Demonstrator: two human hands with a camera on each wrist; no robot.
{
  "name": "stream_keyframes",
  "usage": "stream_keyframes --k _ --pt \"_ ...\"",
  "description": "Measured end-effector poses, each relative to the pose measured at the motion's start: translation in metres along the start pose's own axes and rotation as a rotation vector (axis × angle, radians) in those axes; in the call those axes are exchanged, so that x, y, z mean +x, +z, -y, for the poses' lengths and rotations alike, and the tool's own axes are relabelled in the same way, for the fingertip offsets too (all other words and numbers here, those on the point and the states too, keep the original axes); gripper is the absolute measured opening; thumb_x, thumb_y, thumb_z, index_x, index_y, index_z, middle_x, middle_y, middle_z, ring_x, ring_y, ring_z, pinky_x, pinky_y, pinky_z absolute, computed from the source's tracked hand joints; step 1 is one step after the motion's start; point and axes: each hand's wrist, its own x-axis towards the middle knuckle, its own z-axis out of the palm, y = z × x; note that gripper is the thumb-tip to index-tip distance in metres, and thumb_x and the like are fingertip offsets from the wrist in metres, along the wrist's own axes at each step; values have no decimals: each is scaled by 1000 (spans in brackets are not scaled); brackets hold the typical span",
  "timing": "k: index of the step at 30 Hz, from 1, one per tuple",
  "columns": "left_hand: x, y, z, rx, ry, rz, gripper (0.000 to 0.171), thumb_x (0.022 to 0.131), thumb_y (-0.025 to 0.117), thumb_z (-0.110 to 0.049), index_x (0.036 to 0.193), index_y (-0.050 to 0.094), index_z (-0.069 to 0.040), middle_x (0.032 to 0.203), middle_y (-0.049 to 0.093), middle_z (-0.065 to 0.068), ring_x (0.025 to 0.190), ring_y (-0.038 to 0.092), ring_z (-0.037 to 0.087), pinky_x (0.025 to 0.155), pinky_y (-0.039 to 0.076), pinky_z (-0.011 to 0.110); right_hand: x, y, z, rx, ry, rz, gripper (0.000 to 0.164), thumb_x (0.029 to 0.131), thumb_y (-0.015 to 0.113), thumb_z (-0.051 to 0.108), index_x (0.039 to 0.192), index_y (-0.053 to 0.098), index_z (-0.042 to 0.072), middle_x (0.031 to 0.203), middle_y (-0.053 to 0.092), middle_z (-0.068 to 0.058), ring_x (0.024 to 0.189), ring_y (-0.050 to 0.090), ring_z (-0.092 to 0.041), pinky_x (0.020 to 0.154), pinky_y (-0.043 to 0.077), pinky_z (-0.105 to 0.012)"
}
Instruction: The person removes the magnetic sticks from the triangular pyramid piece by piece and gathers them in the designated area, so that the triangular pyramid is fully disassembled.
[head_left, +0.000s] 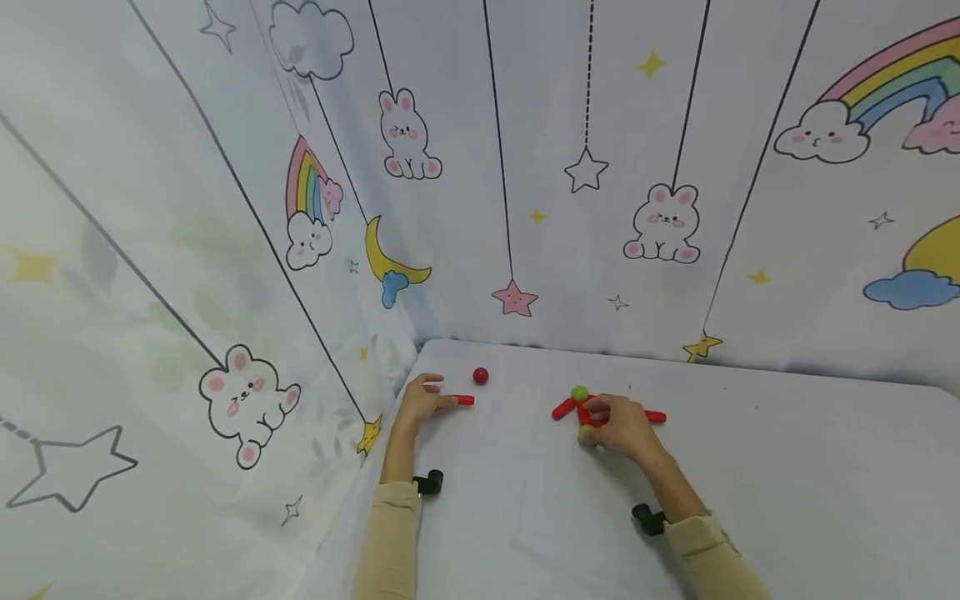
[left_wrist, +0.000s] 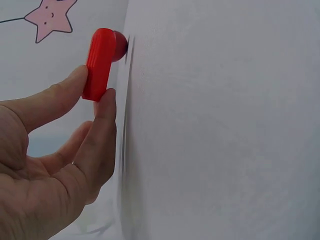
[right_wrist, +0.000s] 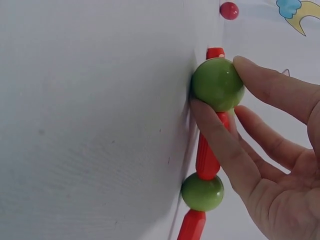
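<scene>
Beige sleeves [head_left: 386, 542] nearest; right hand [head_left: 624, 427], pinching green ball [right_wrist: 216, 84], partly hides red rods [head_left: 656, 417]; left hand [head_left: 422, 400] pinches red stick [left_wrist: 99, 65] near red ball [head_left: 481, 376].

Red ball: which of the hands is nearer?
Left. The left hand is just left of the red ball; the right hand is farther off, to its right.

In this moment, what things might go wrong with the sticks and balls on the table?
The red stick may slip or turn, because the left hand pinches it near one end only.

The green ball pinched by the right hand might come loose or drag the joined red sticks if pulled.

The red ball lies loose near the left hand and could roll away if bumped.
</scene>
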Motion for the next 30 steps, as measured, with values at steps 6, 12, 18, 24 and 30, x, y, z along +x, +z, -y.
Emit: stream_keyframes --k 6,12,18,24,30 --pt "2 2 8 24 11 -33 60 81 86 -1 136 62 -1 129 61 26 106 62 34 88 55 42 -2 2 3 -14 -16 -10 49 77 91 7 121 71 0 107 75 -13 101 69 -27 79 59 -38" --pt "6 6 8 59 3 -54 58 82 85 1 135 62 -2 126 60 22 107 69 31 86 57 36 -2 2 4 -30 -14 -17 49 77 92 9 121 72 1 105 76 -10 99 69 -25 78 58 -36" --pt "6 7 3 66 53 -65 65 77 86 5 136 61 -2 125 62 23 110 69 34 89 57 44 -1 -1 5 -9 0 -13 47 80 90 13 122 71 3 108 77 -11 103 72 -27 76 60 -35" --pt "0 5 -14 72 148 -110 66 77 88 1 136 60 -2 129 59 26 115 66 37 92 58 48 0 -2 8 4 -12 -67 35 87 82 10 120 73 4 109 76 -12 97 70 -25 73 60 -33" --pt "-21 16 -48 7 250 -62 55 86 84 -4 135 61 -6 130 59 18 118 66 35 88 61 44 6 -5 9 16 -65 -173 26 90 79 9 115 75 5 106 77 -11 97 73 -27 73 58 -35"
